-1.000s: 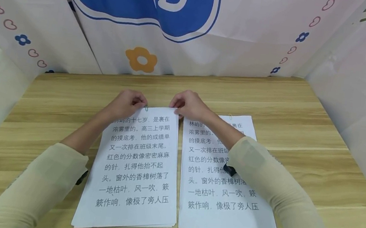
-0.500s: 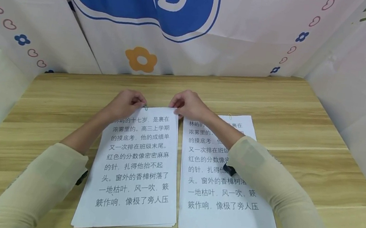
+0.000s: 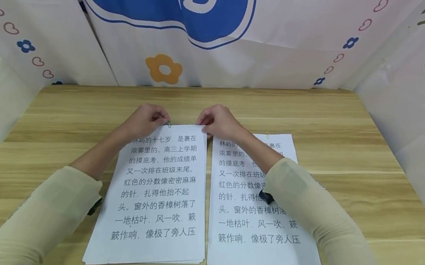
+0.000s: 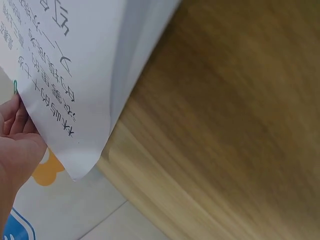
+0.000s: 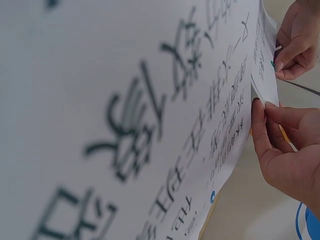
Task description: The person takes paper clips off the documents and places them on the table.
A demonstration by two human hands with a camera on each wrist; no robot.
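Observation:
Two stacks of printed white paper lie side by side. At the top edge of the left paper stack (image 3: 164,179), my left hand (image 3: 146,119) pinches a small green paper clip (image 3: 169,124) fitted there. That clip (image 4: 15,87) shows right at the fingertips in the left wrist view. My right hand (image 3: 222,124) holds the same stack's top right corner between thumb and fingers, plainly so in the right wrist view, where the hand (image 5: 287,145) is close. Its forearm crosses over the right paper stack (image 3: 257,253), hiding part of the print.
Another small paper clip (image 3: 267,135) sits on the right stack's top edge. Wood-grain table (image 3: 372,177) surrounds both stacks. Behind it hangs a white printed cloth (image 3: 283,62) with a blue emblem; a white side wall (image 3: 415,112) stands at the right.

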